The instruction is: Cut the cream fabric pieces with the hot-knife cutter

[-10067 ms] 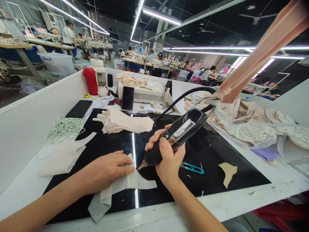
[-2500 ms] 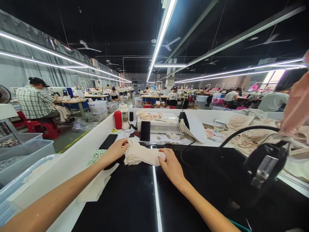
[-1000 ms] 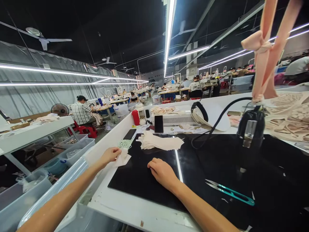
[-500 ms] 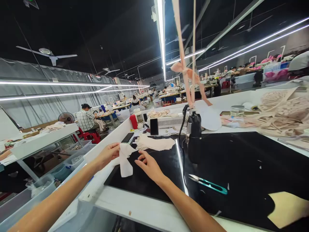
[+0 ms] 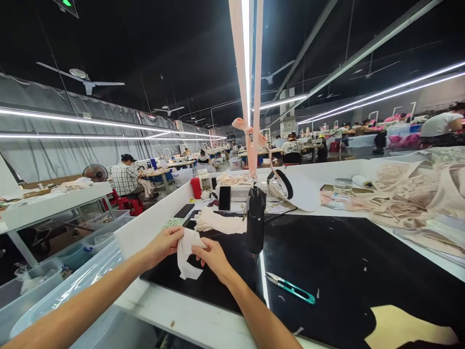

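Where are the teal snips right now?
Head view, right of centre: the teal snips lie on the black mat, just right of the right hand and below the hanging black tool.

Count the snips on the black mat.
1. The teal snips lie on the black mat, right of the right hand that pinches the cloth piece with the left hand. Cloth piles could hide more.
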Demonstrator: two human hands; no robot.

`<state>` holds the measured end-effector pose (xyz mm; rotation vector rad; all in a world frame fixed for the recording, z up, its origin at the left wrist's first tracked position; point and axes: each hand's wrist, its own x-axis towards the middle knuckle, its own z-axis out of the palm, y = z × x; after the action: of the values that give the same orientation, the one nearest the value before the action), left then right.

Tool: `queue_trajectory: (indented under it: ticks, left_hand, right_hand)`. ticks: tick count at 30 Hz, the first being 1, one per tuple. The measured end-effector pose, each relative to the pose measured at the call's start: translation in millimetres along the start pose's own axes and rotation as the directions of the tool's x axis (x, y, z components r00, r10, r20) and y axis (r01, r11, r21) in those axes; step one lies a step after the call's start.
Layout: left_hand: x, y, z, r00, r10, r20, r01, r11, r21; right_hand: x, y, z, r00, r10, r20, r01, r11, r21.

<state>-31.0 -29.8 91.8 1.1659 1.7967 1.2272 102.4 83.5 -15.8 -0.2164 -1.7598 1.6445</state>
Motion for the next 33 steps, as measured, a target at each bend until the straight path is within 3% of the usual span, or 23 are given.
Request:
queue_trajectory:
  ticks: [8,18,33]
  left_hand:
    - [-6,-19,5.4,0.999,0.047,0.018,-0.049,0.988,0.146]
    - [-1,-20,15.6,0.97,0.242,0.004,-0.224,0.892,0.393]
    - [5,-29,27.4,0.968,0.218,0.123,-0.25,0.826,0.505]
  right_hand:
    - [-1,4,2,0.999,0.047,0.015,-0.047,0.998,-0.029]
    - [-7,-9,7,1.0,0.002,0.015,-0.003,0.999,0.037]
    - [-1,7,-10,0.982,0.128,-0.137,-0.132,0.991,-0.021]
